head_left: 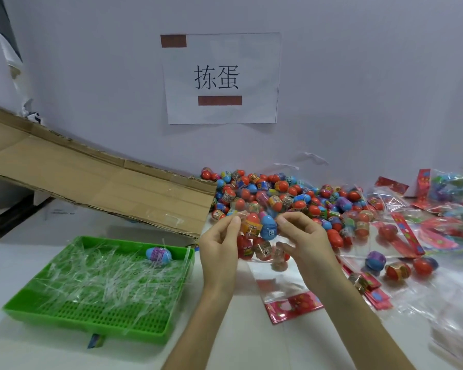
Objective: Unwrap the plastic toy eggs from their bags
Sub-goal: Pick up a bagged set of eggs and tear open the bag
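Opening a bag (276,243): left hand (219,244) and right hand (302,236) each pinch its clear film, eggs (268,228) inside, held above the table (251,343) near the pile (278,190). Pulling evenly apart, kept low, should prevent eggs scattering.

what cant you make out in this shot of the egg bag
All in the head view:
1. Whether the bag is open yet: its film is clear, and the left hand and right hand pinch its top.
2. The floor of the tray: plastic strips cover most of it.
3. The packets at the right edge: cut off and blurred.
4. What lies under the cardboard: hidden by it.
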Available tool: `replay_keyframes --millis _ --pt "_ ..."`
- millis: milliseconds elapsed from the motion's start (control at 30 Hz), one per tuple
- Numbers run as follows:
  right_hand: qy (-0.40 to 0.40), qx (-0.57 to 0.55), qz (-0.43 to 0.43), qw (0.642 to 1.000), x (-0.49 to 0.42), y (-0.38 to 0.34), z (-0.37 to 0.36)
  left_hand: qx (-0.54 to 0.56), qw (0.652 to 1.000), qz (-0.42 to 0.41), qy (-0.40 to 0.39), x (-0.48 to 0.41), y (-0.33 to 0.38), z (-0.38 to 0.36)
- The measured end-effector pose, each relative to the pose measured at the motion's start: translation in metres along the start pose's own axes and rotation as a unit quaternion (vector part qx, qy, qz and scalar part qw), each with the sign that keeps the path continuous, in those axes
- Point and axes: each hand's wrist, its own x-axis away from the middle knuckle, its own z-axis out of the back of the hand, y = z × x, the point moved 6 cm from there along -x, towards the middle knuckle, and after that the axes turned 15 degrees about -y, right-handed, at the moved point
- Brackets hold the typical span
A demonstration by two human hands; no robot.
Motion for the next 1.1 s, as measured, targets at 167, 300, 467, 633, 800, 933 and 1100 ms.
replay_keyframes --millis 167,300,467,633,800,933,1100 --pt "0.007 0.011 0.013 1.000 0.001 0.000 -0.004 0.058 0.997 0.044 -0.009 -0.001 -0.007 0.002" --pt "0.017 0.034 0.026 0.999 0.002 -0.004 -0.001 0.102 0.992 0.073 -0.010 0.000 -0.014 0.001" --pt "0.029 0.041 0.016 0.999 0.002 -0.001 -0.003 0.095 0.994 0.057 0.013 0.000 -0.016 0.005" --pt "0.037 0.043 0.011 0.998 0.002 0.000 -0.004 0.120 0.989 0.085 0.016 0.000 -0.023 0.006" --pt "0.042 0.025 0.013 0.999 0.002 -0.001 0.001 0.106 0.991 0.074 -0.043 0.000 -0.020 -0.003" --pt "-0.001 0.005 0.005 1.000 0.001 0.000 -0.005 0.088 0.992 0.058 -0.062 0.001 -0.019 -0.005" --pt "-0.006 -0.045 -0.008 0.999 0.000 0.005 -0.007 0.071 0.995 0.044 -0.062 -0.001 -0.020 -0.005"
